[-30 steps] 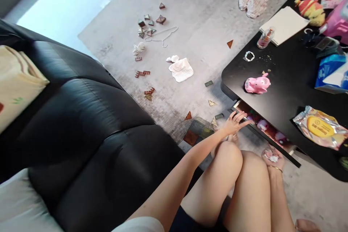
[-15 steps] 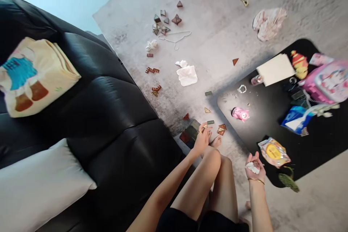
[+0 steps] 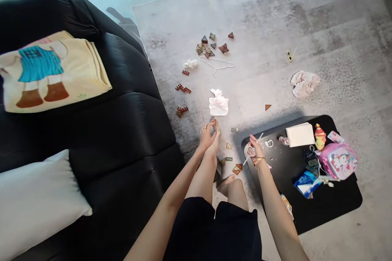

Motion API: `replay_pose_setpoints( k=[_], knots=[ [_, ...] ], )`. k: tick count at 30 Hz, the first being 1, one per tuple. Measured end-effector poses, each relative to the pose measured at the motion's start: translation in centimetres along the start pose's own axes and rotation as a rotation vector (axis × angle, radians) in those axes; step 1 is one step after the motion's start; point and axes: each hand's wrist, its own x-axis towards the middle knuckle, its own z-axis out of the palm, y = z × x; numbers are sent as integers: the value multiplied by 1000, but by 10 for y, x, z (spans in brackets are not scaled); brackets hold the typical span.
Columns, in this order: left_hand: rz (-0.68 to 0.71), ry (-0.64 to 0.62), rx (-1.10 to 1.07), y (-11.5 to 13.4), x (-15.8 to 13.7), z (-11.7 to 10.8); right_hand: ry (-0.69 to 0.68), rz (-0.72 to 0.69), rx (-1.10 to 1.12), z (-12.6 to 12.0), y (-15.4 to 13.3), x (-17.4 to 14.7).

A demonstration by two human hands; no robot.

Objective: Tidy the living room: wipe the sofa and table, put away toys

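My left hand (image 3: 207,136) reaches down beside my outstretched left foot (image 3: 217,133), fingers curled together near the toes. Whatever is between those fingertips is too small to make out. Over the near corner of the low black table, my right hand (image 3: 255,149) is closed round a thin white strip (image 3: 260,137), whose ends stick out on both sides; its kind is unclear. A folded white cloth (image 3: 218,107) lies on the floor just beyond my left hand. Close to my feet are an orange-brown tile piece (image 3: 237,169) and a small green rectangular piece (image 3: 228,159).
A black sofa (image 3: 134,126) runs along the left. On the black table (image 3: 281,171) are a notebook (image 3: 300,135), a pink case (image 3: 338,161) and a blue packet (image 3: 307,183). Farther out on the floor lie a white hanger (image 3: 217,66), several triangular blocks (image 3: 223,48) and a crumpled pale cloth (image 3: 304,83).
My view has shifted. My left leg has stretched forward, with my left hand following to the foot. My right hand has moved forward over the table corner, still holding something white.
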Motion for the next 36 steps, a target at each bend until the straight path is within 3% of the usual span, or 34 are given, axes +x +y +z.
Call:
replay_pose_setpoints(
  k=[4,9,12,15,18,22,26,29,32,36],
  knots=[
    [-41,-150,176,-38,141,-13,140,-40,-673,95,-26,130],
    [-67,-288,226,-101,283,12,61,-80,-1090,169,-46,291],
    [-67,-350,248,-136,342,45,-35,-138,-1388,200,-52,374],
    [-56,-392,252,-168,390,88,-73,-124,-1530,230,-43,455],
    [-27,-392,247,-200,438,137,-78,-120,-1588,255,-15,538],
    [62,-275,270,-243,499,195,-70,-94,-1570,274,28,628],
    [48,-277,217,-277,528,223,-115,-73,-1586,270,48,667],
    [42,-290,158,-285,514,217,-131,-2,-1558,252,43,658],
    [-13,-192,114,-270,480,181,-103,57,-1449,234,20,621],
    [-64,89,-13,-216,441,84,7,131,-1152,240,-38,544]
  ],
)
